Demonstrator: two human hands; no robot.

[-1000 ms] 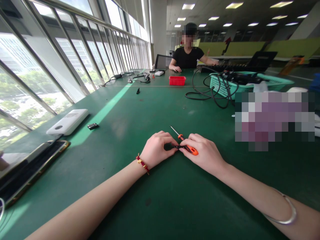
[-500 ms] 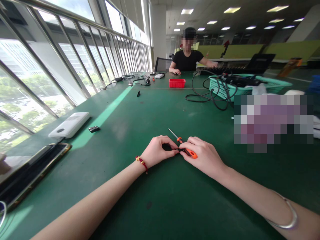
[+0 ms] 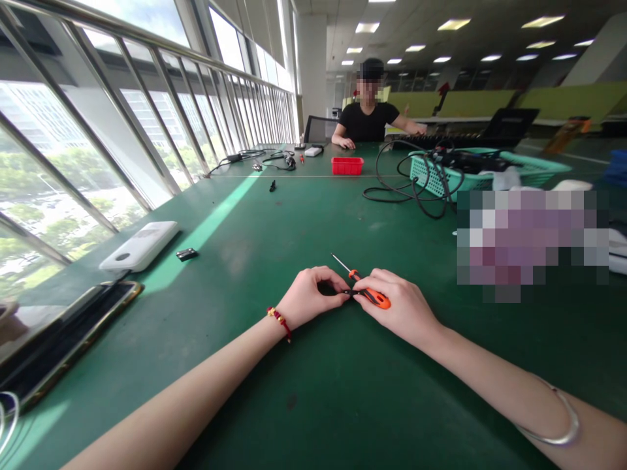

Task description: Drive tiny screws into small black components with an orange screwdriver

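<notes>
My left hand (image 3: 318, 290), with a red beaded bracelet at its wrist, pinches a small dark piece (image 3: 349, 292) between thumb and fingertips. The fingers of my right hand (image 3: 394, 297) are closed at the other side of that piece and also round an orange and black screwdriver (image 3: 376, 298). The screwdriver's thin metal shaft (image 3: 340, 262) points up and to the left, away from me. My fingertips nearly meet over the green table (image 3: 313, 365). The small piece is mostly covered by my fingers, so its shape cannot be made out.
A white device (image 3: 142, 246), a phone (image 3: 73, 346) and a small black part (image 3: 187, 254) lie at left. Farther off are a red bin (image 3: 347, 166), a black clip (image 3: 272, 186), cables and a teal basket (image 3: 435, 179). A person (image 3: 367, 121) sits at the far end.
The camera view has shifted very slightly. The screwdriver handle has moved a little to the right in my right hand; otherwise both hands keep the same pose.
</notes>
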